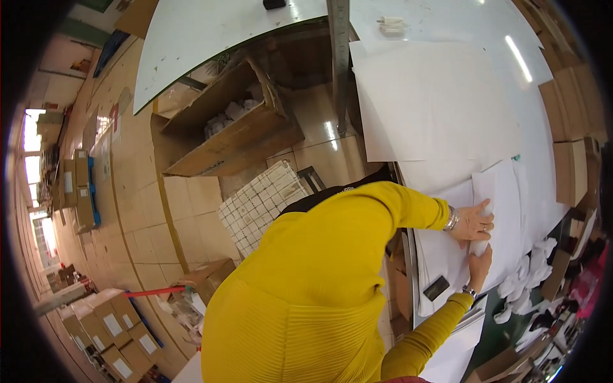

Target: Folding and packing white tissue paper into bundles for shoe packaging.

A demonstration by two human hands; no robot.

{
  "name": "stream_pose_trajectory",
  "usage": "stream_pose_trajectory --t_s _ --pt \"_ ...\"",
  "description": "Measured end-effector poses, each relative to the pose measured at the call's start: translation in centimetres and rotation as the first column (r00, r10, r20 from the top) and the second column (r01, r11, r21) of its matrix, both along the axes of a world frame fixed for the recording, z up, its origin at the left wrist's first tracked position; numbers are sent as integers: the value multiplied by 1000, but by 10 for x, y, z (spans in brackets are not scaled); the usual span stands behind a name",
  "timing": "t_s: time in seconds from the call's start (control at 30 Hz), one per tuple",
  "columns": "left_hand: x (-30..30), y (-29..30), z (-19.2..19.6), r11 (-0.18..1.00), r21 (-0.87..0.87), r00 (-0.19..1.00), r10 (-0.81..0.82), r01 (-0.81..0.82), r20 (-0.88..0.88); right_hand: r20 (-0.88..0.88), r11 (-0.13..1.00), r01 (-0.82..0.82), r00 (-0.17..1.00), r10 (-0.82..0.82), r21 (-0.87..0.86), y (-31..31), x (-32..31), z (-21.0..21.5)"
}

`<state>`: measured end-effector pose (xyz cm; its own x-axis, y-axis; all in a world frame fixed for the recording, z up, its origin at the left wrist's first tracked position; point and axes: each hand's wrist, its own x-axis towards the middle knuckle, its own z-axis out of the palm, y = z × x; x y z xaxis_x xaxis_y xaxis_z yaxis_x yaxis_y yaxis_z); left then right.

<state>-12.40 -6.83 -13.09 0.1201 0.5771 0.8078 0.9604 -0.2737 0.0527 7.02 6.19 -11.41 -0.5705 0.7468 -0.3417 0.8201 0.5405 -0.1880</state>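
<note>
A small white paper-wrapped bundle [478, 247] lies on a stack of white paper sheets [506, 210] at the table's edge. My left hand [472, 223] is closed over its far-left part, fingers curved across the paper. My right hand [480, 267] grips the opposite end, fingers and thumb wrapped about it. What the paper encloses is hidden. Both arms wear yellow sleeves, with a metal band at each wrist. Near my right wrist, a dark flat rectangular object [437, 288] rests on the sheets.
Large white sheets [434, 102] cover the table beyond my left arm. Crumpled white paper pieces [527, 274] lie beyond my right hand, with cardboard boxes [570, 172] along the far edge. A metal post [339, 57] stands at left, near an open carton [223, 137] holding paper wads.
</note>
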Motion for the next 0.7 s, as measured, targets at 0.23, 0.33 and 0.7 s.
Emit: stream_pose_trajectory --t_s 0.23,0.33,0.7 --pt "-1 82 97 430 -885 976 -195 178 102 -185 824 183 978 -98 536 -38 0 65" --pt "-18 87 33 512 -833 971 -11 211 239 -643 866 304 766 26 398 -77 -19 61" --pt "2 -71 44 92 -315 278 283 945 918 -684 681 63 -78 -726 -730 -208 6 69"
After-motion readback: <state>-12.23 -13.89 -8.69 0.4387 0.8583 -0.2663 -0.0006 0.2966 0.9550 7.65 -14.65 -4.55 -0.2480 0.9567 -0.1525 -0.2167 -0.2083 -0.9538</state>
